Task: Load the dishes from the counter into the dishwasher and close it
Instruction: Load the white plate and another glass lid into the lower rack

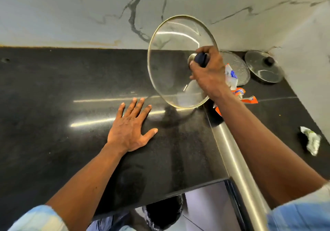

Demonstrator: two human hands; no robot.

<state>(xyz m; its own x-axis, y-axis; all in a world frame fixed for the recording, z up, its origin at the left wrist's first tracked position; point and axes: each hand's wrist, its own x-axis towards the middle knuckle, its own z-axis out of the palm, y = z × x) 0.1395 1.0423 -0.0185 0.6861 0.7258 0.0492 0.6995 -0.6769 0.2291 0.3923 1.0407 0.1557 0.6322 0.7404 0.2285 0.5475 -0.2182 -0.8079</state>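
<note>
- Two more round pieces lie at the far right of the black desk, against the marble wall: a smaller lid with a dark knob, and just left of it a frosted round disc partly hidden by the right wrist.
- Torn orange, white and blue wrappers lie near the disc, under the right forearm. A crumpled white-and-green wrapper sits apart at the right edge.
- A brushed steel bar runs from the middle of the desk toward the near right, below the right arm.
- The print on the wrappers is too blurred to read.
- The large glass lid, rimmed in metal, is up off the desk and tilted on edge. Its face is turned toward the camera, in front of the wall and right of centre. Its lower rim hangs just above the surface, where its reflection shows.
- The right hand reaches in from the near right, and its fingers are wrapped round the lid's black knob.
- The left hand lies palm down on the desk, left of and nearer than the lid. Its fingers are straight and spread, and it holds nothing.
- Both forearms are bare, with light blue sleeves at the near edge.
</note>
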